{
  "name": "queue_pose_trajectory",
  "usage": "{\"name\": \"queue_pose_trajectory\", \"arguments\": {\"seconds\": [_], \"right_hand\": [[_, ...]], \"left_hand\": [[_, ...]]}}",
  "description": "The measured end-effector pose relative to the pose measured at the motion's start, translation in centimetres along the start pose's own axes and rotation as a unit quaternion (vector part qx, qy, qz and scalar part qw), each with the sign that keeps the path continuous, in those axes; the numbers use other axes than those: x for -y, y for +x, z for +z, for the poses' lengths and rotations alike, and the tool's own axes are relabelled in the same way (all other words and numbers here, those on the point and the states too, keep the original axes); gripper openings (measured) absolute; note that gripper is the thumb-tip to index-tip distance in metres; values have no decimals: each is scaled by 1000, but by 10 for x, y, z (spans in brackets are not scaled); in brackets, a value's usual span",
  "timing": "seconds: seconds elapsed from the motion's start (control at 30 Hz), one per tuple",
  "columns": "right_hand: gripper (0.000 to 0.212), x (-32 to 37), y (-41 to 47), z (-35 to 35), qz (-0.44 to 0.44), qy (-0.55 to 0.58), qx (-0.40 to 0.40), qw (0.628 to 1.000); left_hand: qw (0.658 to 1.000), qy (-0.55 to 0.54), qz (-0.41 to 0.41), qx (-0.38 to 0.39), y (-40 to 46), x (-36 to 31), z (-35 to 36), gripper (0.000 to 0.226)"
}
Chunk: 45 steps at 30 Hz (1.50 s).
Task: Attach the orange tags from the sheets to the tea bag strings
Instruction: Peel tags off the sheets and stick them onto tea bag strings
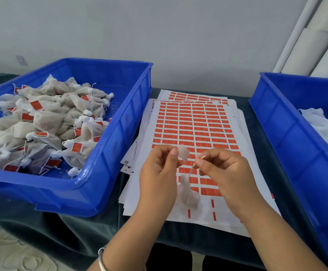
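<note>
A stack of white sheets (pixel 194 122) printed with rows of orange tags lies in the middle of the table. Above its near end my left hand (pixel 159 173) pinches the gathered top of a white mesh tea bag (pixel 187 194), whose blurred body hangs below my fingers. My right hand (pixel 223 173) pinches the thin string (pixel 191 170) of that bag between thumb and fingertips. The two hands are a few centimetres apart. Whether a tag is on the string I cannot tell.
A blue bin (pixel 108 133) on the left holds several tea bags with orange tags on them. A second blue bin (pixel 288 132) on the right holds white mesh bags (pixel 325 128). A dark cloth (pixel 81 229) covers the table.
</note>
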State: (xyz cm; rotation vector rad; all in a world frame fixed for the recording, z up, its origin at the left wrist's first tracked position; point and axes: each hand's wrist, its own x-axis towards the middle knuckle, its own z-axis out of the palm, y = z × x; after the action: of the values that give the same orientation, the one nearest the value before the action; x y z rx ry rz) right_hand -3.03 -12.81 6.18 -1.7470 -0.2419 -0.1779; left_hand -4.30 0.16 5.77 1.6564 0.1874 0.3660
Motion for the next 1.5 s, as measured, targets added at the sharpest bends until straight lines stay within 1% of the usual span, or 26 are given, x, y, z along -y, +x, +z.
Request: {"name": "queue_pose_trajectory", "arguments": {"seconds": [0.13,0.2,0.23,0.33,0.47,0.57,0.7,0.8,0.9,0.97,1.03,1.23,1.33,1.43,1.5], "right_hand": [[5,3,-1,-6,-4,11,-5,1000],[15,5,-2,-9,-3,18,-9,1000],[17,5,-2,-10,-5,16,-12,1000],[15,4,-2,-13,-14,-21,-27,999],[18,1,0,-17,-22,-71,-49,996],[4,-2,2,-18,-18,-76,-60,995],[14,-4,3,-20,-30,-73,-55,995],[17,-3,2,-22,-36,-80,-40,995],[3,1,0,-23,-45,-92,-38,994],[13,3,-1,-23,-51,-104,-38,993],[15,2,-1,-23,-40,-110,-38,992],[13,-1,-3,-22,-6,-101,-46,994],[2,-2,-4,-21,14,-89,-59,994],[12,-4,-5,-21,26,-91,-66,993],[14,-5,-6,-21,32,-100,-70,992]], "left_hand": [[999,-24,-9,27,-2,-5,15,19],[998,-36,-16,39,-5,-5,18,21],[998,-42,-20,45,-6,-5,19,22],[996,-52,-37,63,-7,-6,20,24],[993,-51,-66,79,-6,-6,21,28],[990,-56,-89,92,-7,-5,21,27],[987,-43,-104,111,-6,-6,21,28],[987,-24,-108,114,-4,-6,21,28],[987,-20,-123,105,-2,-6,22,28],[986,-19,-134,99,-1,-6,21,27],[986,-15,-139,96,1,-5,21,25],[987,-16,-131,97,0,-5,21,24],[988,-12,-117,101,1,-4,20,25],[990,-8,-85,110,0,-1,18,26],[992,4,-53,116,-1,1,18,26]]}}
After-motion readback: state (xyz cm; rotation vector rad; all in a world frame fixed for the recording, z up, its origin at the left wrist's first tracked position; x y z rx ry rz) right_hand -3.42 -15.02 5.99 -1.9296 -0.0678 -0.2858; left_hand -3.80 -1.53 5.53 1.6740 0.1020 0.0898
